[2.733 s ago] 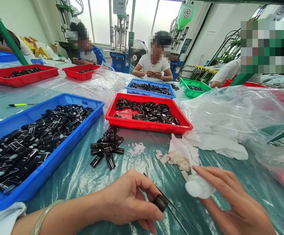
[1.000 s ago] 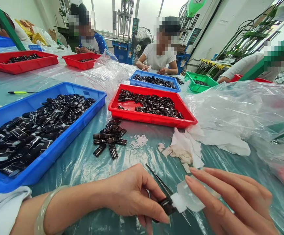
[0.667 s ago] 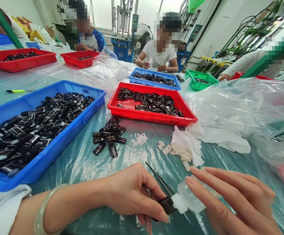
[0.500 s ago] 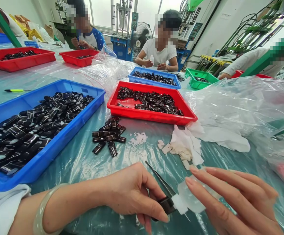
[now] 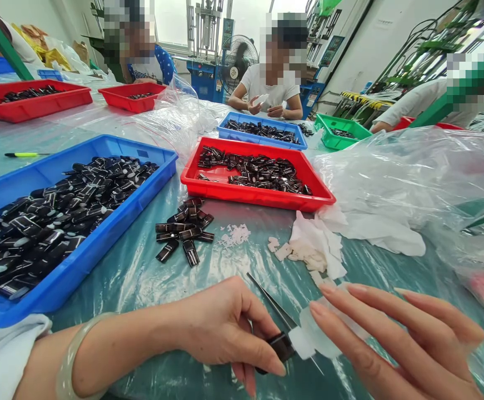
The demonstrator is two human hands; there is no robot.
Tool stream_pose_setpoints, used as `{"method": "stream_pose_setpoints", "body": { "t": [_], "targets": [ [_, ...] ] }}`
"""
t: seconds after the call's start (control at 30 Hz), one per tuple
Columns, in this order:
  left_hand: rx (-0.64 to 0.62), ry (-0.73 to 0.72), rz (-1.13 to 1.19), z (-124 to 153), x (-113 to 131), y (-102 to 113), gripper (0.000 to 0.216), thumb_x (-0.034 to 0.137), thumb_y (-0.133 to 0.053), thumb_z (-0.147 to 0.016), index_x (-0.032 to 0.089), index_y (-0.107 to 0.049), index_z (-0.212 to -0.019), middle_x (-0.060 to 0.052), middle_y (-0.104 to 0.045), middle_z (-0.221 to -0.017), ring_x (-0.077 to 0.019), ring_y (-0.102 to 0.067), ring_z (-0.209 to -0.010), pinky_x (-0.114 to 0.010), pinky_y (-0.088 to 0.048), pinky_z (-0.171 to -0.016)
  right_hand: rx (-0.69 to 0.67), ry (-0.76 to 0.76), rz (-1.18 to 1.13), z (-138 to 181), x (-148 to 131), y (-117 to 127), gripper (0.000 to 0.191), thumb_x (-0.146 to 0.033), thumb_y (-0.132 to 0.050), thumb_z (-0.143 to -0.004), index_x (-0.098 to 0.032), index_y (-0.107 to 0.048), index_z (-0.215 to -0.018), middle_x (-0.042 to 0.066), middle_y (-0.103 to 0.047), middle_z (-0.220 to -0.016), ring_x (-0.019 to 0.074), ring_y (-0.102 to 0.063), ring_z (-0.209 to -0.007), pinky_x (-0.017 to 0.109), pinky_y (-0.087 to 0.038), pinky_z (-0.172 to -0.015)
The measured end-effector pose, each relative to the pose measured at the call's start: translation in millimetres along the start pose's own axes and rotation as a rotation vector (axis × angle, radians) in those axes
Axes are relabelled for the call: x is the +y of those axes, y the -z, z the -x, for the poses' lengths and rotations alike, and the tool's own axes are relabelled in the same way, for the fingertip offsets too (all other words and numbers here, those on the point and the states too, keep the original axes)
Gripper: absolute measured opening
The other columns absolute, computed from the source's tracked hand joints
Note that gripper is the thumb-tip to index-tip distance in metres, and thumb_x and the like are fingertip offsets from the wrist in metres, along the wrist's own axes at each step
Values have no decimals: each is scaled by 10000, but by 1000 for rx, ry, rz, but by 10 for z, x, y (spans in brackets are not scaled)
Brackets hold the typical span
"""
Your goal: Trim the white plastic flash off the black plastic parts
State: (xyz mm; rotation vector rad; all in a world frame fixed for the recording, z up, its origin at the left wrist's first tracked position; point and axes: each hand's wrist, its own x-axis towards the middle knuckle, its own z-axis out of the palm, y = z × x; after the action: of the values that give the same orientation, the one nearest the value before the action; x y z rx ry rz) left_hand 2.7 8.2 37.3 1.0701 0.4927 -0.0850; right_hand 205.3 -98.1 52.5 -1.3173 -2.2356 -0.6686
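Observation:
My left hand (image 5: 229,328) pinches a small black glossy part (image 5: 281,347) between thumb and fingers. Against that part's right end sits the narrow end of a translucent white piece (image 5: 320,333), perhaps a small plastic bottle; its exact kind is unclear. My right hand (image 5: 404,339) holds this piece, its long fingers stretched over it and the thumb out of sight. Beside my left fingers, a pair of dark metal tweezers (image 5: 272,300) points up and left; whether the hand touches them is hidden. A loose pile of similar black parts (image 5: 185,228) lies beyond my left hand.
A blue tray (image 5: 112,236) full of black parts stands at left; a red tray (image 5: 258,199) of them lies ahead. White scraps (image 5: 317,241), crumbs (image 5: 234,235) and clear plastic bags (image 5: 412,178) lie right of centre. Across the table, a person (image 5: 270,89) handles a white piece.
My right fingers have shifted slightly left with the white piece, and its narrow end now lies closer over the black part. My left hand stays nearly still.

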Motion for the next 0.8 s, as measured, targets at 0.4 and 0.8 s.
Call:
{"method": "stream_pose_setpoints", "body": {
  "t": [0.4, 0.8],
  "targets": [
    [6, 30, -31, -8, 14, -17, 138, 249, -693, -657, 125, -646, -619, 42, -537, -463, -61, -539, -420, -136, -443, -471, -70, -22, 54, -6, -23, 11, 299, -201, -386, -899, -263, -619, -1076, 40, -679, -1041, 243, -578, -982, 442, -338, -864],
    [4, 25, 3, -25, -14, 1, 105, 215, -695, -655, 114, -669, -663, 38, -559, -486, -58, -547, -421, -131, -453, -464, -105, -18, 16, -3, 4, 42, 317, -223, -360, -910, -256, -601, -1113, 44, -667, -1075, 254, -571, -994, 452, -336, -856]
  ]
}}
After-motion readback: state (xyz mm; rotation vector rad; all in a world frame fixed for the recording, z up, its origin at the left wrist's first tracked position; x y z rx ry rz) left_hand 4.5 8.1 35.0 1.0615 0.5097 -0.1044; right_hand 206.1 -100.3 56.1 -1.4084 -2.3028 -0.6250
